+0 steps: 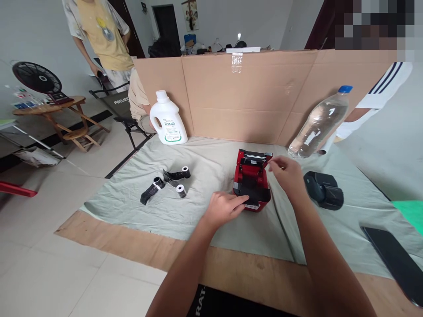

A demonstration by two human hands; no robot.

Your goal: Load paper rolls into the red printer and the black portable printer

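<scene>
A small red and black printer (251,179) sits on the grey cloth (198,207) with its lid swung up. My left hand (224,208) rests against its near left corner, fingers pressed on the front edge. My right hand (287,172) is at the right side of the raised lid, fingertips pinched at the lid's edge. To the left lie paper rolls with black ribbon (167,181) unwound on the cloth.
A white detergent jug (168,119) and a leaning clear water bottle (319,123) stand against a cardboard wall (264,92). A black device (324,189) lies right of the printer, a phone (395,259) at the right edge. People stand behind; a fan (37,78) far left.
</scene>
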